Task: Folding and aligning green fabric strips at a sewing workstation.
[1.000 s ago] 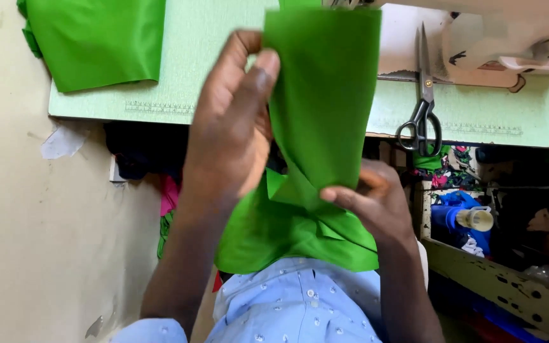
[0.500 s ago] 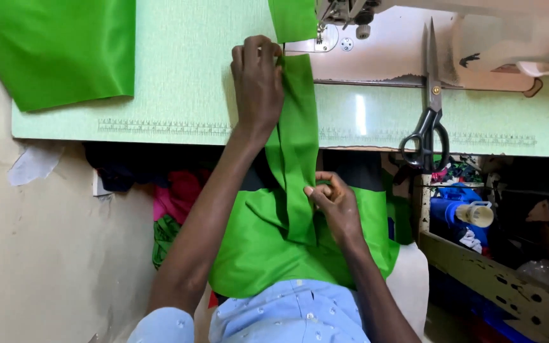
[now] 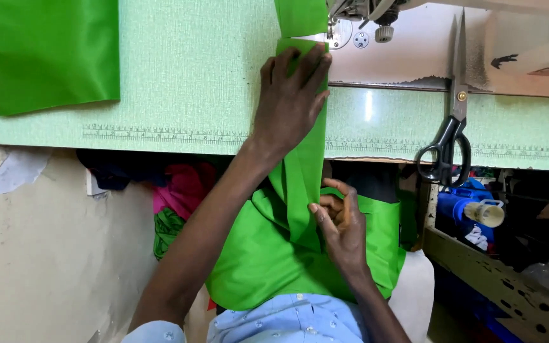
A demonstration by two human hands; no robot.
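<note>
A long strip of bright green fabric (image 3: pixel 303 184) runs from my lap up over the table edge to the sewing machine's needle area (image 3: pixel 344 25). My left hand (image 3: pixel 290 101) lies flat on the strip on the pale green table (image 3: pixel 185 82), fingers spread, just below the presser foot. My right hand (image 3: pixel 338 225) pinches the strip's edge lower down, below the table edge, above the green cloth bunched in my lap.
Black-handled scissors (image 3: pixel 449 127) lie on the table at right, blades pointing away. Another green cloth piece (image 3: pixel 42 54) rests at the table's far left. A blue spool rack and clutter (image 3: pixel 471 213) sit under the table at right; coloured cloth scraps (image 3: pixel 176 203) hang below.
The strip has been lowered from in front of me onto the table and fed towards the needle. My left hand moved forward and flattened on it; my right hand stayed low, pinching the edge.
</note>
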